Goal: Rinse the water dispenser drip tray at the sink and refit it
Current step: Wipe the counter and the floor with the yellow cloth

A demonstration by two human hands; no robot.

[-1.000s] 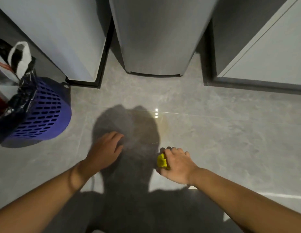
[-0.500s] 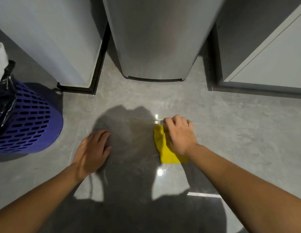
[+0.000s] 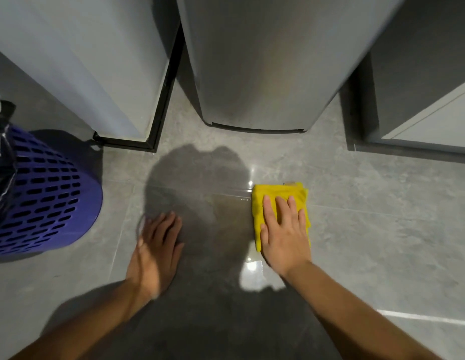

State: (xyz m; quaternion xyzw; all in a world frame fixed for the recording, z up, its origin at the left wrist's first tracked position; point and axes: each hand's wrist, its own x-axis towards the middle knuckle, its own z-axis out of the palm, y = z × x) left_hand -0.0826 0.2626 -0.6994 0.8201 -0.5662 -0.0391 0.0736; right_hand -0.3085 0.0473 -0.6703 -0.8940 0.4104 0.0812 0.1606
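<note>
Pressing the right hand [image 3: 283, 229] flat on the yellow cloth [image 3: 278, 190], fingers straight and spread, clamping nothing, pinning the cloth to the floor [image 3: 382, 229] with palm and fingers alone. Half a second ago curling over the cloth's far edge, with most of the yellow trailing back beside the wrist. Now leaving a folded band of cloth showing just beyond the fingertips and a strip along the thumb side. A second ago bunching the cloth in a fist, nearer the body.

Resting the left hand [image 3: 156, 245] flat on the floor as before, fingers straight and close together, gripping nothing, blurred by motion. Lying well apart from the right hand, off its thumb side, and a little nearer the body.

Standing ahead of the right fingertips, well apart from them: the dispenser [image 3: 265, 74], base on the floor. Not showing the tray anywhere in this view.

Sitting far out past the left hand's little-finger side: a purple basket [image 3: 44, 198], with a black bag [image 3: 2, 162] at its rim.
</note>
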